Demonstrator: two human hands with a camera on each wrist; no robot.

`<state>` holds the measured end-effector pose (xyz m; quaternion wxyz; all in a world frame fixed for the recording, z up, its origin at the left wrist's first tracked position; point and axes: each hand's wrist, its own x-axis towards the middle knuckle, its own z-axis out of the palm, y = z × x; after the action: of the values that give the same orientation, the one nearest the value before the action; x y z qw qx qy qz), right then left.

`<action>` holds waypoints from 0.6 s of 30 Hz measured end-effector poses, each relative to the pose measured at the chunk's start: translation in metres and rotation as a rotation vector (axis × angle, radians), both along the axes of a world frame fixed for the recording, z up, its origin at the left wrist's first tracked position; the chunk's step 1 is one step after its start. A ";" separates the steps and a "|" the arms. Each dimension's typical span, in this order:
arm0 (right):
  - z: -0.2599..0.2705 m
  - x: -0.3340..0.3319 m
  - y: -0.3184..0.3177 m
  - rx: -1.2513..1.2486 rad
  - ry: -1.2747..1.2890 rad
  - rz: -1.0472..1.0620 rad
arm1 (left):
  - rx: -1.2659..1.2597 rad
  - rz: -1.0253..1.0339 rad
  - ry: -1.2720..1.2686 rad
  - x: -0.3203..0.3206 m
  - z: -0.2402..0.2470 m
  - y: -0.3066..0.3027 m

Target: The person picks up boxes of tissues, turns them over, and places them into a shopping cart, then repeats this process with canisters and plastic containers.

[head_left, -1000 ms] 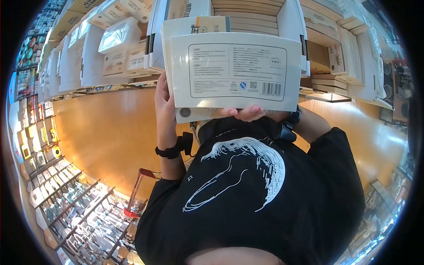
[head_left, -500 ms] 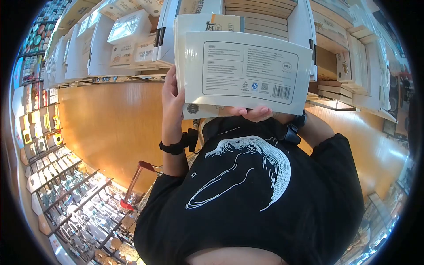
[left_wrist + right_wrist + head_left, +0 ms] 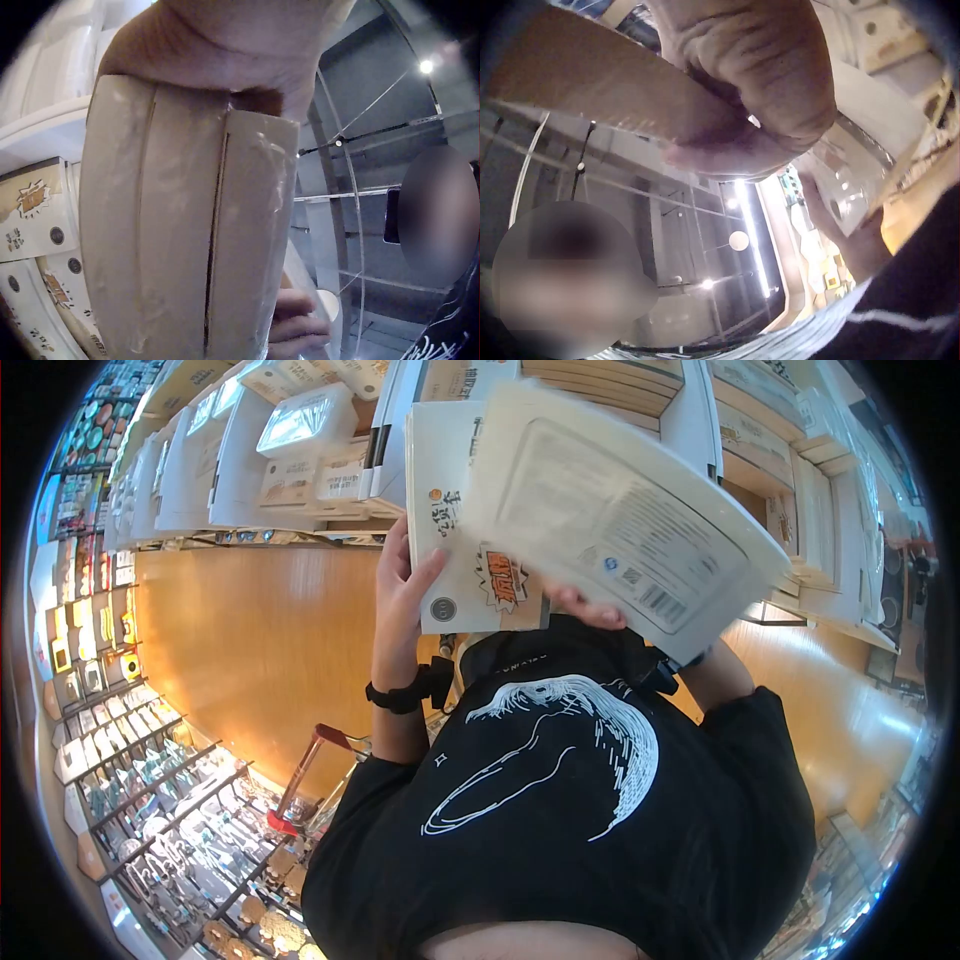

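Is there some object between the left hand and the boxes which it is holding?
Nothing visible: the left hand grips the boxes directly, its thumb on the front one. The box in the right hand only hides part of their front from the head camera.

The white box (image 3: pixel 630 530) you hold is blurred in the head view, its small print too smeared to read. It covers part of your stack of boxes (image 3: pixel 447 480) and most of your right hand (image 3: pixel 592 610). That stack hides some fingers of your left hand (image 3: pixel 400 590); the left wrist view's bottom edge cuts it off.
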<state>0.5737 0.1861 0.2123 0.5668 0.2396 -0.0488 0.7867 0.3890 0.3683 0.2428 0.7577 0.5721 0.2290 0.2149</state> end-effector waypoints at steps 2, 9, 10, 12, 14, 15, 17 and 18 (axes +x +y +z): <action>0.009 0.018 -0.006 -0.055 -0.235 -0.263 | -0.039 0.009 0.077 0.000 0.006 -0.001; 0.022 0.018 -0.018 -0.965 -1.263 -1.150 | -0.050 0.018 0.021 0.001 -0.002 0.001; 0.019 0.017 -0.015 -1.054 -1.183 -1.099 | -0.057 0.004 0.036 0.002 -0.003 0.000; 0.011 0.010 -0.010 -1.123 -1.092 -1.062 | -0.061 -0.013 0.043 0.005 -0.005 -0.002; -0.003 0.006 -0.008 -1.061 -1.102 -1.093 | -0.073 -0.006 0.043 0.008 -0.010 -0.004; -0.005 0.004 -0.006 -1.058 -1.105 -1.102 | -0.070 -0.010 0.036 0.009 -0.015 -0.004; -0.002 -0.004 -0.002 -1.053 -1.181 -1.155 | -0.001 0.018 0.052 0.011 -0.024 -0.006; 0.000 -0.007 -0.001 -1.064 -1.189 -1.177 | -0.003 0.009 0.093 0.011 -0.027 -0.009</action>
<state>0.5666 0.1848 0.2118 0.7844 -0.5422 -0.0768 0.2913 0.4003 0.3594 0.2160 0.7460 0.5795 0.2668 0.1910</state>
